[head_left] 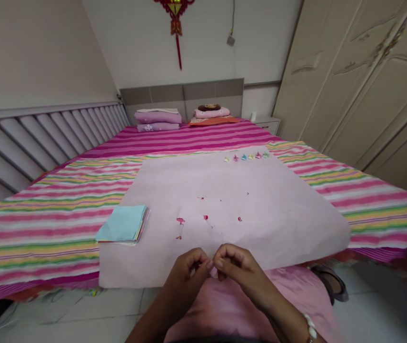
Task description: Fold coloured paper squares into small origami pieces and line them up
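My left hand and my right hand meet just above the near edge of the pale sheet. Fingertips of both are pinched together around a small pink piece of paper. Most of that piece is hidden by the fingers, so its shape cannot be made out. To the left lies a stack of square coloured paper, light blue on top. Along the far right of the sheet stand several small folded paper figures in yellow, pink, blue and green.
Small red marks or bits dot the sheet's middle. Beneath it a striped bedspread covers the bed. Folded bedding and a pillow pile rest by the headboard. A wardrobe stands right; shoes lie on the floor.
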`<state>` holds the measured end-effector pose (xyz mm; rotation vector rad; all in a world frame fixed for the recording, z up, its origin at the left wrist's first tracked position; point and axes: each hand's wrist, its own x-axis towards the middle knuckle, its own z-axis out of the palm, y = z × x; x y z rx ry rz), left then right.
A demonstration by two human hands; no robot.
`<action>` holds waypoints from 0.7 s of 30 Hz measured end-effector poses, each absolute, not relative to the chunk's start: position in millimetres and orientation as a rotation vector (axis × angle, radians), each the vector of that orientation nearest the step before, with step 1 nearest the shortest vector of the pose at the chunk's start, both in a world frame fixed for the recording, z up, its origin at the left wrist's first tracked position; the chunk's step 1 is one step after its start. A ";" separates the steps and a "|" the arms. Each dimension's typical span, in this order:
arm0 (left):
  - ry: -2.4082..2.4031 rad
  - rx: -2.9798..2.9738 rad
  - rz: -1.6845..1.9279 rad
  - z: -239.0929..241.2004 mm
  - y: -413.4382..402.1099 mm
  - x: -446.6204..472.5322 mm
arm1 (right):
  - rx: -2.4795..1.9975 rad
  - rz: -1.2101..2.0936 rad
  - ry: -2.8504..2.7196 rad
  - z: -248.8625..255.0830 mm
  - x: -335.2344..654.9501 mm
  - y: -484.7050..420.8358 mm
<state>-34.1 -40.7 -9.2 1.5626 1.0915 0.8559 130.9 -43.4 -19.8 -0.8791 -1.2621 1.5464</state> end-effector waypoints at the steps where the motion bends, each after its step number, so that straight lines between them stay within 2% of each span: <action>1: 1.080 1.550 0.850 -10.4 -41.3 -32.9 | -0.874 1.540 -1.295 -20.1 132.9 -43.3; 7: 1.038 1.452 0.797 -22.1 -37.4 -29.0 | -0.898 1.497 -1.328 -29.6 136.9 -41.1; 16: 1.017 1.348 0.891 -15.0 -34.3 -25.0 | -0.858 1.581 -1.148 -35.6 135.0 -38.1; 21: 1.059 1.219 0.887 -27.1 -31.4 -21.1 | -0.926 1.603 -0.896 -42.3 127.8 -33.5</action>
